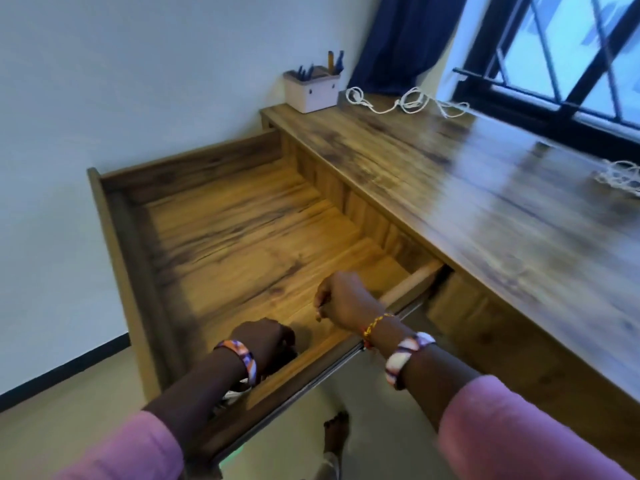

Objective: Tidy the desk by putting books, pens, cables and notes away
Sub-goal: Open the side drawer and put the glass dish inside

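The desk's wooden drawer is pulled far out, and most of its floor is bare. My left hand reaches down into the drawer's near corner with curled fingers; what it grips is hidden. Something white and dark shows under that wrist. My right hand hovers over the drawer's right side, closed in a fist with nothing visible in it. On the desk top, a white pen holder with several pens stands at the far left corner. A loose white cable lies beside it.
Another white tangle sits at the desk's right edge. A window with a dark frame runs behind the desk, with a blue curtain at its left. A white wall lies left of the drawer. A bare foot stands below it.
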A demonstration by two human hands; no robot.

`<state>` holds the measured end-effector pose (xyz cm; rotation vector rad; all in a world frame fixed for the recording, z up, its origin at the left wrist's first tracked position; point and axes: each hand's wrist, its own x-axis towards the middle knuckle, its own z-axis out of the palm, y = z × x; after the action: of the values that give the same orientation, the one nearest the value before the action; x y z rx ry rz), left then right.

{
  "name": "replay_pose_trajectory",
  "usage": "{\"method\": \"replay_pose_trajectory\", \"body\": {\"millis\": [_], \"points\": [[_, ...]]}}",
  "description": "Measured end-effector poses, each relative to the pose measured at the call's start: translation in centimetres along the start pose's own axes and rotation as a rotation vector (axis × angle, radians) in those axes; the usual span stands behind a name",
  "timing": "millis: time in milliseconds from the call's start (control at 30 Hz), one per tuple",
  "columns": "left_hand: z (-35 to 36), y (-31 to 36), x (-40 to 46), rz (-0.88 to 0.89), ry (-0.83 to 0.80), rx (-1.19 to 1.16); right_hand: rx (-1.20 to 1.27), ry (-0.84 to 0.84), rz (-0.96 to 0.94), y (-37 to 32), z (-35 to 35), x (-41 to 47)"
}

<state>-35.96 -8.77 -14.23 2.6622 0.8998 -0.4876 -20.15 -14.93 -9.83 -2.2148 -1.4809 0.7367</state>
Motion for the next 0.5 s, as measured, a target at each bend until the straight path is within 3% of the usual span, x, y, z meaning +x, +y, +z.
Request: {"method": "replay_pose_trajectory", "body": {"millis": [167,233,333,500], "points": [[-1.0,0.0,-1.0,0.096,-0.067,0.098,-0.278,-0.334,-0.024,-0.8,3.1,2.2],[-1.3,0.0,-1.4,0.103,-0.064,0.101,-0.343,-0.396,-0.046,-1.0,3.3,2.3],[-2.3,0.4,-1.7,0.061,-0.077,0.066,-0.321,-0.33,-0.057,-0.7,2.3,2.1],[-6.1,3.2,-0.5,0.106,-0.039,0.073,-0.092,0.027,-0.179,1.6,-2.6,-1.1]]}}
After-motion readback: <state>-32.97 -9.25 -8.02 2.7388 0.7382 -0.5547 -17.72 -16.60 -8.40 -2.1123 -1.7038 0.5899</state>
